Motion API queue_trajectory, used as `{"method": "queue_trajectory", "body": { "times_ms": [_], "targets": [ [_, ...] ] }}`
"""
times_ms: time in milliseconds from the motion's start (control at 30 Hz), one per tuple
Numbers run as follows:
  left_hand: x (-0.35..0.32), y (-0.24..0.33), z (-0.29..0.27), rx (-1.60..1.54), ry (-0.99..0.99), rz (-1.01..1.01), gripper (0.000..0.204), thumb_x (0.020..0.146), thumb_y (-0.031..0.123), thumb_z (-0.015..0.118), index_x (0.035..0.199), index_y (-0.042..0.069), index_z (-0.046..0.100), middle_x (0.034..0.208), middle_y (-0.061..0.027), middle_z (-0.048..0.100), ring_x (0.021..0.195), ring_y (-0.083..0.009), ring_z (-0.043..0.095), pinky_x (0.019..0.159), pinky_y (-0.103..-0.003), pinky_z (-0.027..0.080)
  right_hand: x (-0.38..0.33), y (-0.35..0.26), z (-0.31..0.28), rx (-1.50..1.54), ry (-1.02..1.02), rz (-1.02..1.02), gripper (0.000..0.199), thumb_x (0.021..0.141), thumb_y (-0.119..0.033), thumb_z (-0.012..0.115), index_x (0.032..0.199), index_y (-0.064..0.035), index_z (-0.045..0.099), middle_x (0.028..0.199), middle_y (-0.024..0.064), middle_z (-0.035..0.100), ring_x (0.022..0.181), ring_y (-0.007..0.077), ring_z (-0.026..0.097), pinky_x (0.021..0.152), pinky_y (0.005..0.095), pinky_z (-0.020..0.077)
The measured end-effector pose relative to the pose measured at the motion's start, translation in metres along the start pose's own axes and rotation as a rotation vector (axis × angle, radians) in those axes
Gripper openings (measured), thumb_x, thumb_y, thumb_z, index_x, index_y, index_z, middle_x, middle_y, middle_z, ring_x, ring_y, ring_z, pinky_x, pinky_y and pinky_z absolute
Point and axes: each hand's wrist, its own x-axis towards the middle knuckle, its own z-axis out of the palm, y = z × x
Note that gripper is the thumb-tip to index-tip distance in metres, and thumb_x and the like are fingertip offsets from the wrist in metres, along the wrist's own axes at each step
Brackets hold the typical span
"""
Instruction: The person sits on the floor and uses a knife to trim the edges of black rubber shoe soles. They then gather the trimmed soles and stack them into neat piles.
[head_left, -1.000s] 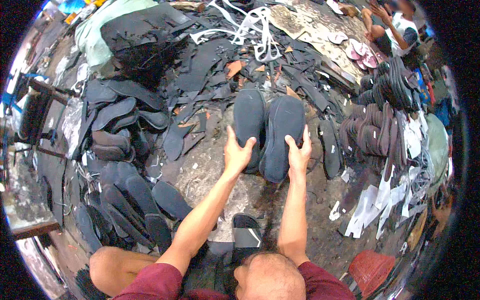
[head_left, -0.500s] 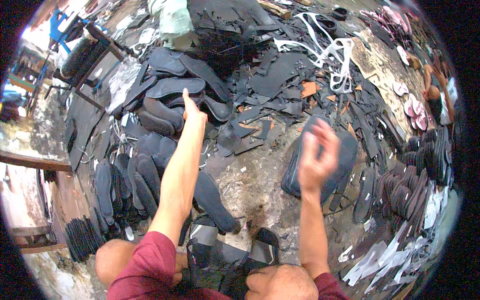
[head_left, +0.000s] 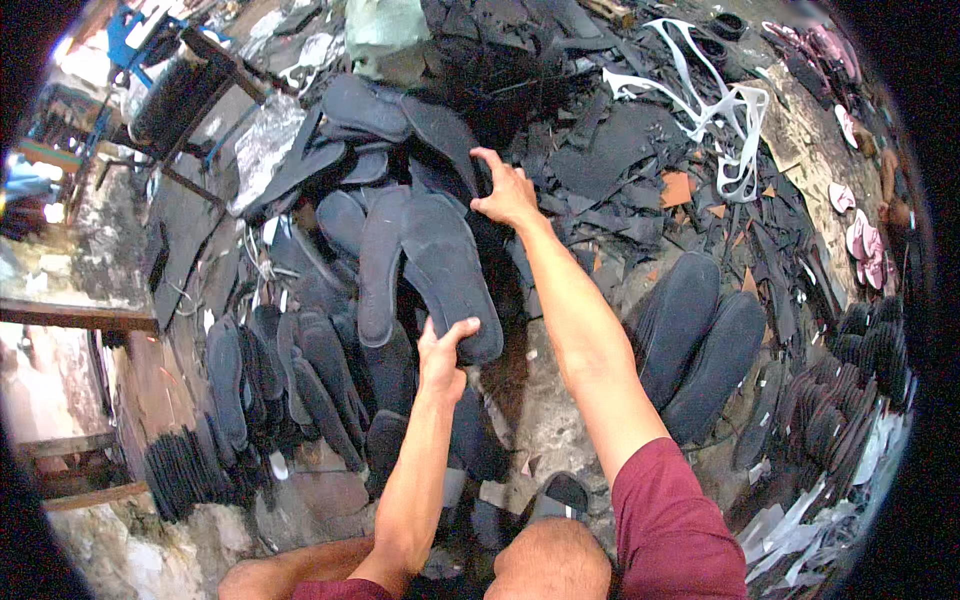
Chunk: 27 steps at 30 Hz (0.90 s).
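My left hand [head_left: 441, 362] grips the near end of a dark shoe sole [head_left: 450, 270], thumb on top and fingers underneath. A second, narrower sole [head_left: 380, 275] hangs alongside it; whether the hand also bears that one I cannot tell. My right hand [head_left: 507, 190] is open, thumb and fingers apart, at the right edge of a heap of dark soles. Its fingertips are close to a long sole [head_left: 440, 135] in that heap; contact is unclear. Two neat stacks of soles [head_left: 685, 330] lie to the right of my right forearm.
Black offcuts [head_left: 610, 180] cover the ground ahead, with white strap-like scraps [head_left: 740, 150] on them. Rows of upright soles [head_left: 300, 370] stand at left, more stacks [head_left: 830, 390] at right. A metal-framed stool [head_left: 180, 100] is far left. Pink slippers [head_left: 868, 245] lie far right.
My left hand has come nearer to me, now gripping a sole. My right hand has moved left and away from the right-hand stacks to the heap. The view has shifted slightly.
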Motion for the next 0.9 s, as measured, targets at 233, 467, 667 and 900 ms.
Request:
{"method": "queue_trajectory", "body": {
  "times_ms": [233,467,667,900],
  "targets": [
    [-0.036,-0.047,-0.012,0.174,0.086,0.186,0.066,0.086,0.005,0.063,0.149,-0.002,0.041,0.134,-0.0116,0.057,0.114,-0.0206,0.059,0.099,-0.035,0.048,-0.238,-0.043,-0.035,0.698,0.353,-0.031,0.077,0.067,-0.023,0.087,0.135,-0.0106,0.053,0.127,0.0185,0.057,0.119,0.0349,0.055,0.107,0.0454,0.0425],
    [-0.093,-0.109,0.044,-0.003,-0.068,0.041,0.052,0.108,0.038,0.043,0.134,-0.005,0.057,0.134,-0.0115,0.06,0.12,-0.0201,0.057,0.106,-0.035,0.042,-0.316,-0.021,-0.091,1.138,0.233,0.334,0.113,0.073,-0.016,0.091,0.157,-0.0057,0.016,0.143,0.0186,0.045,0.135,0.0264,0.044,0.113,0.04,0.0361],
    [-0.096,-0.069,0.055,-0.101,-0.405,0.088,0.06,0.104,0.047,0.045,0.142,0.002,0.053,0.132,-0.0101,0.061,0.106,-0.019,0.06,0.1,-0.038,0.043,-0.464,-0.035,-0.183,0.413,0.686,0.392,0.097,0.071,-0.009,0.088,0.15,0.0044,0.034,0.146,0.0193,0.048,0.132,0.0291,0.05,0.112,0.0385,0.0387],
    [-0.075,-0.115,0.142,0.743,-0.406,0.445,0.069,0.095,0.033,0.068,0.148,-0.003,0.043,0.138,-0.0212,0.058,0.123,-0.0298,0.058,0.108,-0.04,0.042,-0.588,0.105,-0.115,-0.352,0.633,1.033,0.088,0.071,-0.026,0.087,0.144,-0.0042,0.041,0.128,0.0203,0.062,0.113,0.0414,0.061,0.096,0.0478,0.0482]
  ]
}}
